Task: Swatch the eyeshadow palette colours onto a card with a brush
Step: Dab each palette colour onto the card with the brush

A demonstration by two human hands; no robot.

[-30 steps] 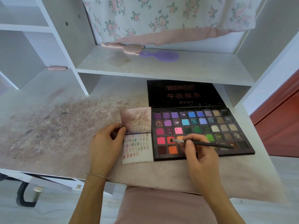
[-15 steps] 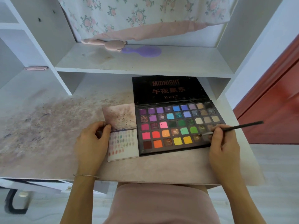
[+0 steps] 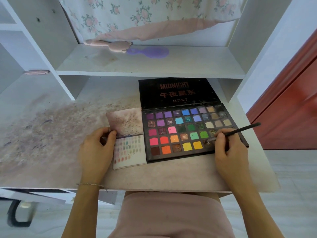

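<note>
- The right hand (image 3: 229,152) pinches a thin black eyeshadow brush (image 3: 240,130) between thumb and fingers, low on the handle near the metal ferrule.
- The brush's long axis runs from lower left to upper right: its pale tip dips into a dark glittery pan at the palette's near right corner, and the handle end sticks out past the palette's right edge.
- The left hand (image 3: 96,148) grips the left edge of the swatch card (image 3: 130,152), thumb and fingers curled at the fold where the stained upper leaf meets the white lower leaf.
- The card lies just beside the open eyeshadow palette (image 3: 188,133), touching its left edge; rows of small faded colour dabs already cover most of the lower leaf.
- The relation that matters: the card sits to the left of the brush tip, across the full width of the palette. The left hand is much nearer to it, but it only steadies; the loaded brush, I judge, must travel leftward over the pans to reach a free spot.
- The palette lid (image 3: 176,93), black with red lettering, stands propped open at the far side against the shelf unit.
- All of this rests on a powder-stained desk (image 3: 51,134).
</note>
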